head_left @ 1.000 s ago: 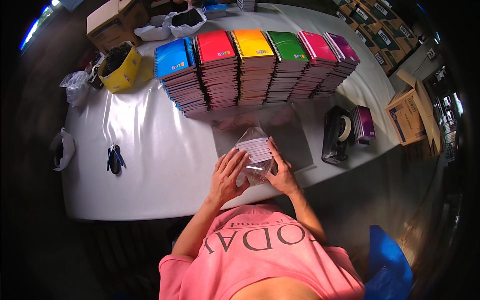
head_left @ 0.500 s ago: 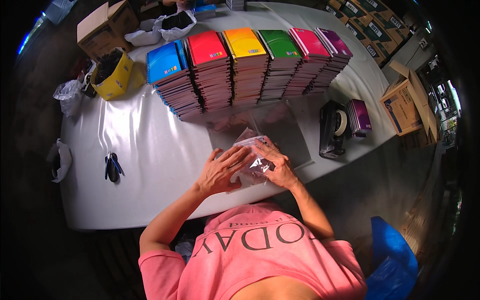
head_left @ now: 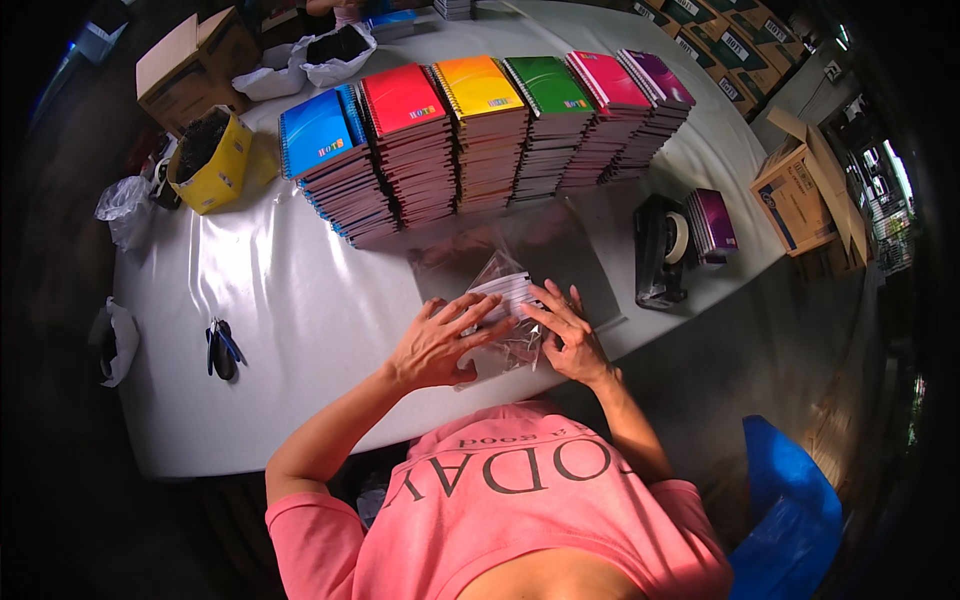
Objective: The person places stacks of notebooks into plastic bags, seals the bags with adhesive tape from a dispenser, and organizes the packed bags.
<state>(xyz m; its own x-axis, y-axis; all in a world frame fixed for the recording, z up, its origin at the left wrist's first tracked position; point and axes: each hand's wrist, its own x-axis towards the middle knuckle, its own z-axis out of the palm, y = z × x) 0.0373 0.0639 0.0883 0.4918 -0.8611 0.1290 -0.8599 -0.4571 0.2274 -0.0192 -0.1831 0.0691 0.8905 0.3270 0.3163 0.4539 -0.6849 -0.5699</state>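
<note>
A clear plastic bag (head_left: 523, 347) lies near the table's front edge, with a white lined panel (head_left: 508, 292) at its far end. My left hand (head_left: 437, 343) rests across the bag's left side, fingers spread and stretched out. On the other side, my right hand (head_left: 573, 338) touches the bag's right edge with its fingers extended and slightly apart. Beneath lie larger flat clear plastic sheets (head_left: 590, 278). Just beyond them stand tall stacks of spiral notebooks, topped by blue (head_left: 318, 135), red (head_left: 400, 97), yellow (head_left: 478, 84), green (head_left: 545, 84), pink (head_left: 608, 78) and purple (head_left: 655, 77) covers.
To the right are a black tape dispenser (head_left: 657, 255) and a small purple notebook stack (head_left: 712, 225). Blue-handled pliers (head_left: 222, 350) lie left, below a yellow container (head_left: 215, 165) of dark pieces. An open carton (head_left: 800, 200) stands beyond the table's right edge.
My right hand has drawn back slightly to the right, uncovering more of the white lined panel. My left hand stays on the bag. The whole view has shifted a little.
</note>
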